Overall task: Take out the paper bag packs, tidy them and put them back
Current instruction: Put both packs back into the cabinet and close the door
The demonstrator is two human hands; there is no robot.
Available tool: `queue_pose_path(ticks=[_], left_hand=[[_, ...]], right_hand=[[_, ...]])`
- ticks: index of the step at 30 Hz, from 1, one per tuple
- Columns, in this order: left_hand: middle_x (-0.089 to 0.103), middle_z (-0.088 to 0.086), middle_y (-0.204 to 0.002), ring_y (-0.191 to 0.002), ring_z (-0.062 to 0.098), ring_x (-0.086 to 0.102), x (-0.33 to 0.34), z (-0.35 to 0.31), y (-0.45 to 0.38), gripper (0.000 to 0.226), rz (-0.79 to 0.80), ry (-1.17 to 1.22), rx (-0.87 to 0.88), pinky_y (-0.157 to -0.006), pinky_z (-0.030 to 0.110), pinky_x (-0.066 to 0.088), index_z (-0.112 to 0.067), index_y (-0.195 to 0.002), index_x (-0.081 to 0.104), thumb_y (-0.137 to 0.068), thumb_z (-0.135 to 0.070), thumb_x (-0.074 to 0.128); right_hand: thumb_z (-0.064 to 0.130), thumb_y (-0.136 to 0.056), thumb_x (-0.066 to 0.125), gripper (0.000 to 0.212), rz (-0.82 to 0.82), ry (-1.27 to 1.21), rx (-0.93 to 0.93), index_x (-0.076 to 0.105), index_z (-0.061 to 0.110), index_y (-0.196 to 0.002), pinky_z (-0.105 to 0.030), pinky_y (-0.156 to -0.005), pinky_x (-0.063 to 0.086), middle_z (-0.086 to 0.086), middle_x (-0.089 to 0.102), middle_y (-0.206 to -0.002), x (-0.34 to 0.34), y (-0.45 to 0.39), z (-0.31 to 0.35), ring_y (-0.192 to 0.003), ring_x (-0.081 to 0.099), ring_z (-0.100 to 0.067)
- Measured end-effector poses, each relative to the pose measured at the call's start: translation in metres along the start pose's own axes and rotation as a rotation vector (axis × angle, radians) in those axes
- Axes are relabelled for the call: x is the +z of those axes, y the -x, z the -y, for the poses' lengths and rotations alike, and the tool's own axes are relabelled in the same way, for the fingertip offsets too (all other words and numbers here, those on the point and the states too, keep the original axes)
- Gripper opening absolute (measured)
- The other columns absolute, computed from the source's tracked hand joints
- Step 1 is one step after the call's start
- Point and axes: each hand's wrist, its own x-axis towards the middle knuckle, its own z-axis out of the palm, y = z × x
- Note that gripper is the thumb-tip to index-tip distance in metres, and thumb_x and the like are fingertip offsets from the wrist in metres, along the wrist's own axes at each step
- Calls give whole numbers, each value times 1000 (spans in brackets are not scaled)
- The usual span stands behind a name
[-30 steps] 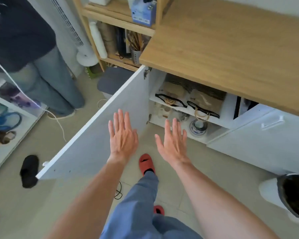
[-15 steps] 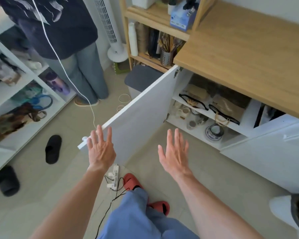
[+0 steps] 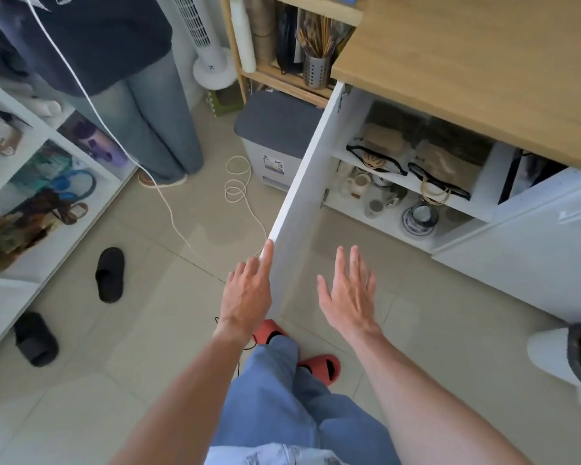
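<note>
Paper bag packs [image 3: 441, 164]: brown, black-edged, twine handles, lying side by side on upper cabinet shelf [image 3: 483, 209]. Left hand [image 3: 247, 293] spread, fingertips touching door [image 3: 302, 182] edge (no grip). Right hand [image 3: 348, 295] spread, empty.

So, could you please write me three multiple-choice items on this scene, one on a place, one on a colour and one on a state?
1. Where do the paper bag packs lie?
A. On the upper cabinet shelf
B. On the floor
C. On the wooden top

2. What colour are the slippers on the person's feet?
A. Black
B. Red
C. White

3. How is the cabinet door?
A. Shut
B. Taken off
C. Swung open

Answers:
1 A: they sit above the cups, under the wooden top.
2 B: both show red beside the blue trousers.
3 C: it stands out from the cabinet, with the left hand at its edge and the right hand open, holding nothing.
</note>
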Motion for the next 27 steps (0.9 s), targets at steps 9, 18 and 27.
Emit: queue_pose_path(ticks=[9,18,27], left_hand=[[57,10,-95,-74,22,54,10,-106,18,72,108,92,54,-65,31,48,4,-151,23,-86,-23,40],[46,18,-143,-126,33,47,14,-177,-19,47,-42,17,465,-100,43,44,-1,-135,49,-96,-25,45],[32,16,-156,-146,33,26,38,-265,-69,57,106,-43,586,-118,48,25,-4,-150,30,-100,-29,43]], right_hand=[[45,-101,41,71,-40,-27,143,18,10,-157,-53,-118,16,-20,12,-164,-15,19,-45,-150,17,-33],[54,-99,25,72,-135,-145,347,20,11,-157,-52,-120,9,-18,13,-164,-33,51,-126,-151,12,-29],[49,-94,26,71,-258,-91,476,38,5,-149,-57,-113,27,-22,32,-156,-74,30,-186,-144,32,-35]])
